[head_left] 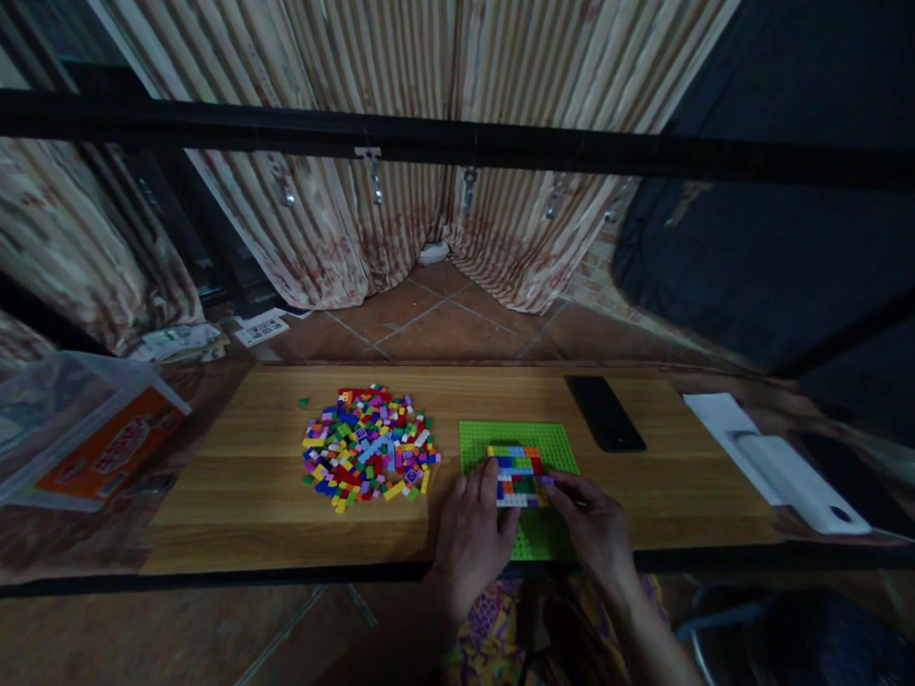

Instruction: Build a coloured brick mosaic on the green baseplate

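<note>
A green studded baseplate (pixel 517 433) lies on the wooden table and carries a low, multicoloured build of toy bricks (pixel 516 471). My left hand (pixel 473 521) is at the build's left side, its fingers along that edge and the thumb near the front corner. At the right edge of the build, my right hand (pixel 595 518) pinches a small purple brick (pixel 547 481) between thumb and forefinger. Whether that brick is seated or still loose, I cannot tell. Fingers hide parts of the build's edges.
Left of the baseplate is a pile of loose bricks (pixel 371 451) on the wooden table (pixel 245 491). A black phone (pixel 605 413) lies to the right. Beyond the table ends are a clear plastic bin (pixel 77 426) and a white device (pixel 800 481). A dark bar (pixel 450 138) crosses above.
</note>
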Demonstrator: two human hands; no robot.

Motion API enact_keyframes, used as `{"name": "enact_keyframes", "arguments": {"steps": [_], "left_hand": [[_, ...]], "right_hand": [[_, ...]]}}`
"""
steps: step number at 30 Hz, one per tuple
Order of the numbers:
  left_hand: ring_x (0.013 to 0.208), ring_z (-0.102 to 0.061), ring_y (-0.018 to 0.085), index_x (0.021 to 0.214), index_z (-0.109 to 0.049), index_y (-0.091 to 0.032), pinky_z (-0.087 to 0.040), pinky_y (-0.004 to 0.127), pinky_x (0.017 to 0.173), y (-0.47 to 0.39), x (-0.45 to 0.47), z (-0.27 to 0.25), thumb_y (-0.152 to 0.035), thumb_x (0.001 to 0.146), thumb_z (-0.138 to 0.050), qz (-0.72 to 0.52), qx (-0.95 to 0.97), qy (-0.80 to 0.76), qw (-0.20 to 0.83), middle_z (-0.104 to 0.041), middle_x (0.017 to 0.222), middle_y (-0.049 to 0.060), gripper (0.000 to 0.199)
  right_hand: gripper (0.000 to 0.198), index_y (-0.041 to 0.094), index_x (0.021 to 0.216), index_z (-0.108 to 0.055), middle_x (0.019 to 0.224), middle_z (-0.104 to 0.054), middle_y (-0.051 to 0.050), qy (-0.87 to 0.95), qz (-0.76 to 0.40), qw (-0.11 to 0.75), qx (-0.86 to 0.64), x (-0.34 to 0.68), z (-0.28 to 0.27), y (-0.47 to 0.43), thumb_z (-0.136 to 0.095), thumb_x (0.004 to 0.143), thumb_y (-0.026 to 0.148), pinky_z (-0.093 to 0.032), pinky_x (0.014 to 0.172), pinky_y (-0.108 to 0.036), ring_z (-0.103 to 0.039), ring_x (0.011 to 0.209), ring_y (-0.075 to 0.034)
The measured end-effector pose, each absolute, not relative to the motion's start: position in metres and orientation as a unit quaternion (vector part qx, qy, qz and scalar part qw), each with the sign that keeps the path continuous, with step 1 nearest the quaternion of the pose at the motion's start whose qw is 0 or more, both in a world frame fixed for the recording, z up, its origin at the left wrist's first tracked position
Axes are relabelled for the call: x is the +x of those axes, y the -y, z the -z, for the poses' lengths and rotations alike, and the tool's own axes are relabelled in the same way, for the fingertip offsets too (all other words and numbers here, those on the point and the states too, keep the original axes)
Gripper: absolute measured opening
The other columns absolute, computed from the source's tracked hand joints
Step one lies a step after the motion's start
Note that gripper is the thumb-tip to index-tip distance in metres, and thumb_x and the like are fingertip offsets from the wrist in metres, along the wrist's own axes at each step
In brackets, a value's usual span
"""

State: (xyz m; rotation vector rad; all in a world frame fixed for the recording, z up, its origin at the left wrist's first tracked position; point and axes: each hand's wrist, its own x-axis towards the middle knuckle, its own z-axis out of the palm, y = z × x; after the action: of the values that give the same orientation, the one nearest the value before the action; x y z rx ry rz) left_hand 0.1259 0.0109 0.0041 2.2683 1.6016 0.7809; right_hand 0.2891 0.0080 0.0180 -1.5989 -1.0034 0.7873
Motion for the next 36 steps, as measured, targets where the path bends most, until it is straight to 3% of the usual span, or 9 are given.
{"name": "enact_keyframes", "arguments": {"steps": [14, 36], "left_hand": [[0.12, -0.053, 0.028, 0.14, -0.033, -0.015, -0.048, 0.046, 0.099, -0.011, 0.126, -0.003, -0.032, 0.09, -0.053, -0.275, 0.781, -0.549, 0.114, -0.057, 0.131, 0.014, 0.057], [0.117, -0.055, 0.028, 0.141, -0.035, -0.016, -0.048, 0.043, 0.097, -0.01, 0.126, -0.006, -0.032, 0.089, -0.054, -0.266, 0.781, -0.554, 0.111, -0.056, 0.132, 0.013, 0.058]], "right_hand": [[0.034, 0.02, 0.086, -0.075, 0.088, -0.076, -0.006, 0.394, -0.37, 0.529, -0.654, 0.289, -0.016, -0.013, -0.077, 0.064, 0.046, -0.055, 0.08, -0.04, -0.07, 0.083, -0.024], [0.03, 0.018, 0.069, -0.075, 0.072, -0.074, -0.007, 0.372, -0.362, 0.497, -0.696, 0.291, -0.019, -0.024, -0.077, 0.056, 0.045, -0.052, 0.064, -0.033, -0.067, 0.067, -0.022]]}}
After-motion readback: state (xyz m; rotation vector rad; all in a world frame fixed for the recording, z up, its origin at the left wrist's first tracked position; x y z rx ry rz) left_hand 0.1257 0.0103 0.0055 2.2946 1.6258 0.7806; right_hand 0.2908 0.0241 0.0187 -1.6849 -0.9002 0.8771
